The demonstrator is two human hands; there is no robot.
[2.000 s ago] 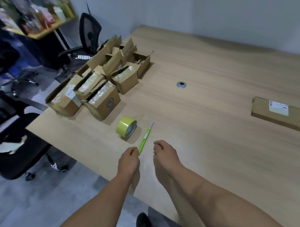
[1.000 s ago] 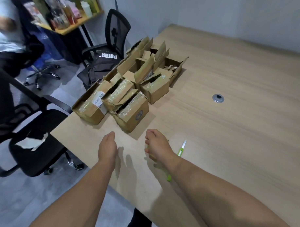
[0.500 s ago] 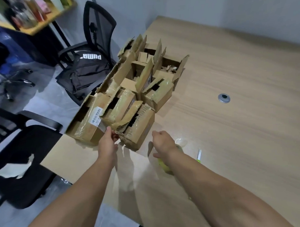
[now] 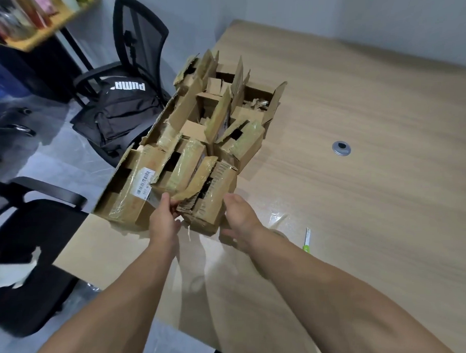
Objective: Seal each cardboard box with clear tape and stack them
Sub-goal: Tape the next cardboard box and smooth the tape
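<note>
You've just reached the nearest cardboard box (image 4: 212, 208): left hand (image 4: 163, 221) fingers pinch its torn flap (image 4: 197, 183), right hand (image 4: 238, 215) grip hidden; close it next.

Lighting: even, fairly bright indoor light from overhead, throwing several soft, overlapping shadows from the left hand (image 4: 163, 222), the right hand (image 4: 240, 215) and their forearms onto the table (image 4: 370, 124), toward the viewer. Glare: a pale sheen on the tabletop beside the hands and dull highlights on the taped cardboard boxes (image 4: 189, 167). Quality: centre reasonably sharp; wide-angle bending at the edges, the shelf (image 4: 23, 22) at top left smeared, forearms soft.
</note>
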